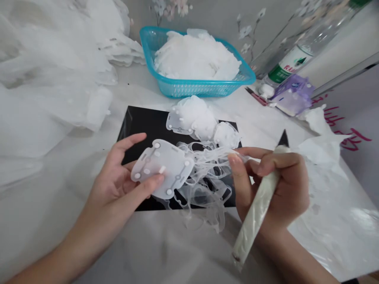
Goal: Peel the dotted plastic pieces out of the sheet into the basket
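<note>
My left hand (118,193) grips a translucent white moulded sheet piece (170,165) with slots and small round studs, the thumb pressing on its face. My right hand (281,193) carries a knife (257,217) with a wrapped whitish handle, its dark pointed blade facing up and away. Between that hand's thumb and index finger is a bunch of thin clear trimmed strips (211,157), which hangs beside the piece; whether they are still joined to it I cannot tell. Below lies a black board (145,118). Several similar white pieces (195,114) are heaped on its far side.
A blue basket (204,82) full of white pieces stands at the back. Piled translucent sheets (53,79) fill the left. At the right are a plastic bottle (296,59), a purple packet (293,94), small pink-handled cutters (256,96) and crumpled white film (322,146).
</note>
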The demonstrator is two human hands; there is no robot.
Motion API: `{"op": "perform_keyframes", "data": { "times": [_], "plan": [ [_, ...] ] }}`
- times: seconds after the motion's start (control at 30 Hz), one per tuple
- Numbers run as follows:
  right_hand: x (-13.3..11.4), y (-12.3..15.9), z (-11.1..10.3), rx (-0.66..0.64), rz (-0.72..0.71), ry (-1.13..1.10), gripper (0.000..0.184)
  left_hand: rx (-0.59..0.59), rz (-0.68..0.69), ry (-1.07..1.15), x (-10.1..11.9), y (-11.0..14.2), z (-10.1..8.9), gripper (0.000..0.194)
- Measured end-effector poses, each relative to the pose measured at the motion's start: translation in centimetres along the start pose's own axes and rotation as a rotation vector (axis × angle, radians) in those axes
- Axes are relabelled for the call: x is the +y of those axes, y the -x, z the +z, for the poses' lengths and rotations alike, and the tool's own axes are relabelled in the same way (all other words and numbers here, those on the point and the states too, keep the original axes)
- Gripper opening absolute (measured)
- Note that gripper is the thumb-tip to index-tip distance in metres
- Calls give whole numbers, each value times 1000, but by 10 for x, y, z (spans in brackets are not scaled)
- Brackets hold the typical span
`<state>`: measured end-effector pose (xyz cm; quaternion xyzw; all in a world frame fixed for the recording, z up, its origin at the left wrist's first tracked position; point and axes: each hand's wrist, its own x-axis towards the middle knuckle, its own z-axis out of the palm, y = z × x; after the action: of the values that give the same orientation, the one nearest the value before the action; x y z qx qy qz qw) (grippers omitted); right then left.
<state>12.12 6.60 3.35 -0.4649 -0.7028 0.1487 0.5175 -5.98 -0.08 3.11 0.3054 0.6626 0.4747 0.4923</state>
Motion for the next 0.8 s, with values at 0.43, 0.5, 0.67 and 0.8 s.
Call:
{"op": "perform_keyframes", "data": {
  "times": [0.43,0.5,0.67,0.8],
  "plan": [
    [9,-5,2,94,-154,134,33,-140,67,-301,0,-1,-1,32],
    [13,-8,-1,127,-154,176,33,-127,131,-345,2,-1,-2,30],
    [25,-22,-13,209,98,128,33,-69,99,-229,8,-9,-10,27],
    [16,-16,-11,28,213,-52,28,-43,30,20,10,-14,-14,30]
  ]
}}
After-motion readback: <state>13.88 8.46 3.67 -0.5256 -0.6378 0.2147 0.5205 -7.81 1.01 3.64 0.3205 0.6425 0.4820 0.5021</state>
